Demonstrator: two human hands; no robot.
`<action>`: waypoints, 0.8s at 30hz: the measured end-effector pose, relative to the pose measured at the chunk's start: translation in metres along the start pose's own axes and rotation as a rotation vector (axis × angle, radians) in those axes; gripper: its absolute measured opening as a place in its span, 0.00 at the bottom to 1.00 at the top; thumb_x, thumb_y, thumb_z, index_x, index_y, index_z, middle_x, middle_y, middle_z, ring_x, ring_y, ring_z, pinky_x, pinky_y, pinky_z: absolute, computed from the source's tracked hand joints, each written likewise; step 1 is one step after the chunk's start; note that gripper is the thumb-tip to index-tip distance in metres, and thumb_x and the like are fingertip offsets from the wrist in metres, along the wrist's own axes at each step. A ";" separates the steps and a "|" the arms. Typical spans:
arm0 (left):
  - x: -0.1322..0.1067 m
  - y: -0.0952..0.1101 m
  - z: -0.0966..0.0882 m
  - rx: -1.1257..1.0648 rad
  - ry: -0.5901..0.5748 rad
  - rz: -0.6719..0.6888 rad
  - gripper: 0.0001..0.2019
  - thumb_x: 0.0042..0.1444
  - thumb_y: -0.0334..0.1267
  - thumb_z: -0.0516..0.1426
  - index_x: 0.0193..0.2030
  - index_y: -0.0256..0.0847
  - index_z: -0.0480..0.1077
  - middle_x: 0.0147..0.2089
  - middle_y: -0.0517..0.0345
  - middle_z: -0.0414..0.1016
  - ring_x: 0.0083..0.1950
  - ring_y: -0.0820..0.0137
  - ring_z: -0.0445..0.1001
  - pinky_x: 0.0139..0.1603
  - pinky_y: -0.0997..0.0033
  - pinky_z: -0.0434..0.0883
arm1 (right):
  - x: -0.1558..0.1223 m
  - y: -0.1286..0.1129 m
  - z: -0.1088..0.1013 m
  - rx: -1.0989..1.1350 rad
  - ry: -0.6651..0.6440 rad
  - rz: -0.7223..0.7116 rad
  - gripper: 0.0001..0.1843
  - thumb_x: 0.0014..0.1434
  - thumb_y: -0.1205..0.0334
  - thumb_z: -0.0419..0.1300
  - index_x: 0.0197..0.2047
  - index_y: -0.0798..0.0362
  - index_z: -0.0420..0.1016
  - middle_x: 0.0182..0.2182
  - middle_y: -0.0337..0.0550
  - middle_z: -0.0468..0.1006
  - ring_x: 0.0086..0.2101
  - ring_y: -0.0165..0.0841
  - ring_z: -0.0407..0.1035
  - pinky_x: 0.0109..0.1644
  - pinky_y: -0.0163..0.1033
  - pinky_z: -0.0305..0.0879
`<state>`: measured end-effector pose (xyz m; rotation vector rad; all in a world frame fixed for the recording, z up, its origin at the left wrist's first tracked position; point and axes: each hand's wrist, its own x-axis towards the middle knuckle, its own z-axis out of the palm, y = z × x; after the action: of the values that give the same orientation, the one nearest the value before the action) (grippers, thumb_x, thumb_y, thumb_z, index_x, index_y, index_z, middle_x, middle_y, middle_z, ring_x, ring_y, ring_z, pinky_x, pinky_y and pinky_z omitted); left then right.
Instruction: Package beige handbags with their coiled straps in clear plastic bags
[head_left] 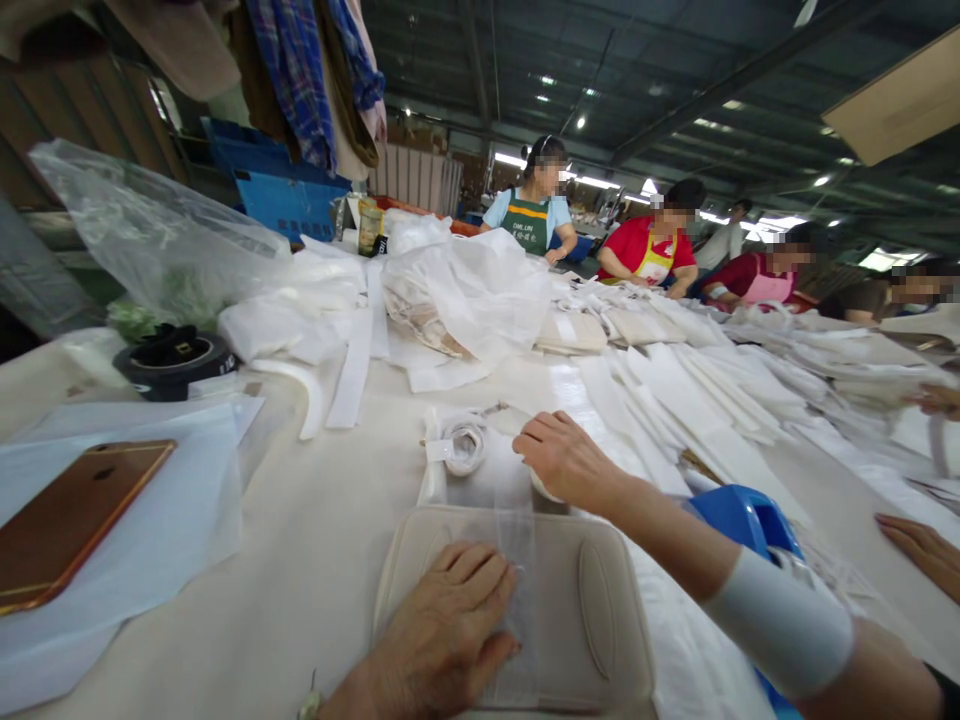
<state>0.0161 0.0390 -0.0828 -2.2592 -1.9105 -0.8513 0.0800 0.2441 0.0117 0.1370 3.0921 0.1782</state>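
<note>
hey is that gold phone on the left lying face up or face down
Face down. The phone lies flat on a white sheet with its plain gold back up; a small mark shows on it, and no screen is visible.

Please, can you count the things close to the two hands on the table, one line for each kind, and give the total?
Cream padded panel, under the left hand: 1
Sheer strip across the panel: 1
Coil of white band, beside the right hand: 1
Blue plastic thing by the right forearm: 1
Rose-gold phone: 1
Black tape roll: 1
Total: 6
</note>
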 end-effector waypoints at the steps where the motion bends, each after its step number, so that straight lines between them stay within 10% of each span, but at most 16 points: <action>1: 0.000 0.000 0.000 -0.004 -0.002 0.002 0.21 0.57 0.43 0.57 0.55 0.37 0.63 0.50 0.51 0.73 0.53 0.60 0.67 0.55 0.58 0.66 | -0.015 -0.009 0.006 -0.013 0.139 -0.019 0.10 0.62 0.72 0.50 0.37 0.56 0.73 0.37 0.48 0.76 0.42 0.37 0.66 0.47 0.43 0.57; 4: -0.002 0.001 0.000 -0.017 0.006 0.000 0.17 0.55 0.40 0.58 0.50 0.37 0.65 0.48 0.50 0.73 0.51 0.60 0.68 0.54 0.57 0.67 | -0.062 -0.045 0.035 -0.025 0.387 -0.134 0.13 0.63 0.68 0.50 0.48 0.60 0.71 0.46 0.51 0.76 0.51 0.42 0.64 0.56 0.51 0.56; 8: -0.006 0.000 0.001 -0.025 0.037 0.005 0.20 0.50 0.32 0.57 0.51 0.34 0.61 0.50 0.44 0.70 0.52 0.58 0.66 0.56 0.53 0.67 | -0.101 -0.084 0.076 -0.040 0.387 -0.115 0.26 0.62 0.64 0.51 0.62 0.64 0.57 0.59 0.55 0.65 0.60 0.43 0.55 0.63 0.54 0.53; 15: -0.006 -0.009 -0.017 -0.286 0.067 -0.090 0.14 0.49 0.36 0.59 0.44 0.41 0.68 0.46 0.50 0.72 0.49 0.63 0.70 0.53 0.61 0.70 | -0.134 -0.087 0.098 0.269 0.517 -0.225 0.11 0.62 0.61 0.53 0.45 0.48 0.73 0.39 0.36 0.81 0.44 0.29 0.73 0.62 0.40 0.57; 20: -0.008 -0.037 -0.037 -0.348 0.531 -0.677 0.23 0.51 0.48 0.56 0.52 0.40 0.66 0.58 0.44 0.66 0.60 0.55 0.64 0.61 0.51 0.62 | -0.163 -0.073 0.102 0.570 0.812 0.654 0.21 0.63 0.55 0.48 0.57 0.51 0.65 0.55 0.50 0.70 0.55 0.40 0.65 0.58 0.48 0.64; 24: -0.009 -0.036 -0.034 -0.735 0.386 -0.956 0.36 0.42 0.53 0.59 0.56 0.34 0.61 0.54 0.41 0.70 0.54 0.53 0.70 0.54 0.55 0.69 | -0.159 -0.081 0.120 0.849 0.563 0.912 0.33 0.62 0.47 0.45 0.64 0.58 0.53 0.61 0.54 0.61 0.60 0.42 0.57 0.62 0.50 0.59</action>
<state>-0.0300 0.0256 -0.0686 -1.0261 -2.7122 -2.1708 0.2371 0.1628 -0.1113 1.7374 3.0355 -1.2660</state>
